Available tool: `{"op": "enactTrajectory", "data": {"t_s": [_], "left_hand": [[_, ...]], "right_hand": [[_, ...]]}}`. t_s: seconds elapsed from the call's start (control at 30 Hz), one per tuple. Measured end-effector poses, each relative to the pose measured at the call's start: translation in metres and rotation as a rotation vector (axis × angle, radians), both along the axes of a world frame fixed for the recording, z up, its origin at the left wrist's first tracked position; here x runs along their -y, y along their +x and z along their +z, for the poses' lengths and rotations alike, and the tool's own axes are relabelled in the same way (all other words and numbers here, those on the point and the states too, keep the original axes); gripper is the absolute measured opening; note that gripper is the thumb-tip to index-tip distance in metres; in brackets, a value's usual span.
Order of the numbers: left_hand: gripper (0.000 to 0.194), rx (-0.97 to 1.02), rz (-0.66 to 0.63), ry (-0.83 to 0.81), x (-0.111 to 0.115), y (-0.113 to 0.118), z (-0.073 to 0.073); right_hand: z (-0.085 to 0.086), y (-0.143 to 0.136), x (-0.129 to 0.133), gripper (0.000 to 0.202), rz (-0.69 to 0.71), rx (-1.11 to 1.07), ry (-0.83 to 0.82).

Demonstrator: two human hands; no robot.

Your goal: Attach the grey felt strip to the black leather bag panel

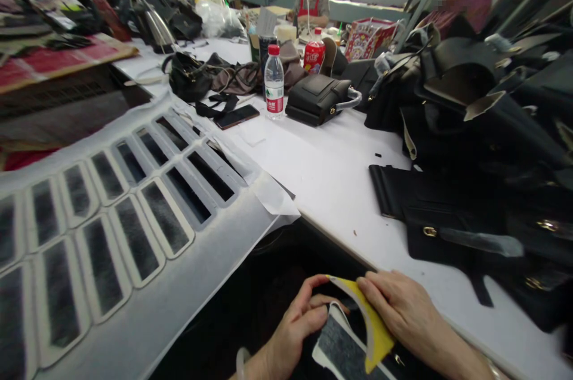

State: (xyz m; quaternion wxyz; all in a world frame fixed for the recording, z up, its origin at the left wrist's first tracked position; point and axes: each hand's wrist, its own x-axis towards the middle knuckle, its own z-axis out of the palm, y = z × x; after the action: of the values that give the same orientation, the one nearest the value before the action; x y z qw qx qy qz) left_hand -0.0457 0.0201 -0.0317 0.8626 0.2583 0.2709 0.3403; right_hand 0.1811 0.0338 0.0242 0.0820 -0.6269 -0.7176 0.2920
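Observation:
Low in the head view, my right hand (403, 308) grips a bent yellow sheet (373, 329) with a pale edge, thumb and fingers closed on its upper side. My left hand (298, 323) is to its left, index fingertip at the sheet's far corner. Its thumb and other fingers close on the edge of a dark textured panel with a pale border (342, 347). The panel lies against black material below the sheet; how they join is hidden. A small gold-coloured metal fitting (398, 360) shows beside the sheet.
Pale-bordered dark strips (141, 240) lie in rows on a white backing sheet at left. Black handbags (447, 207) pile up on the right of the white table (313, 171). Farther back are a water bottle (274, 85), a phone (237, 117) and a black bag (317, 98). Other people sit beyond.

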Motion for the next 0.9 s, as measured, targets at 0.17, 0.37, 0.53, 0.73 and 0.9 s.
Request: {"op": "enactTrajectory", "data": {"t_s": [0.17, 0.37, 0.53, 0.73, 0.9], "left_hand": [[0.075, 0.021, 0.052, -0.014, 0.0, 0.002, 0.004], [0.096, 0.006, 0.085, -0.011, 0.0, 0.001, 0.002], [0.093, -0.107, 0.078, 0.061, -0.001, -0.004, 0.0], [0.086, -0.213, 0.088, 0.109, -0.001, -0.007, -0.004], [0.078, -0.205, 0.074, 0.122, -0.002, -0.006, -0.005]], "right_hand": [[0.011, -0.023, -0.053, 0.05, 0.474, 0.212, 0.328], [0.016, -0.038, -0.081, 0.047, 0.768, 0.188, 0.322], [0.014, -0.042, -0.082, 0.046, 0.848, 0.199, 0.348], [0.011, -0.046, -0.087, 0.049, 0.934, 0.179, 0.362], [0.008, -0.047, -0.089, 0.046, 0.969, 0.17, 0.382]]}}
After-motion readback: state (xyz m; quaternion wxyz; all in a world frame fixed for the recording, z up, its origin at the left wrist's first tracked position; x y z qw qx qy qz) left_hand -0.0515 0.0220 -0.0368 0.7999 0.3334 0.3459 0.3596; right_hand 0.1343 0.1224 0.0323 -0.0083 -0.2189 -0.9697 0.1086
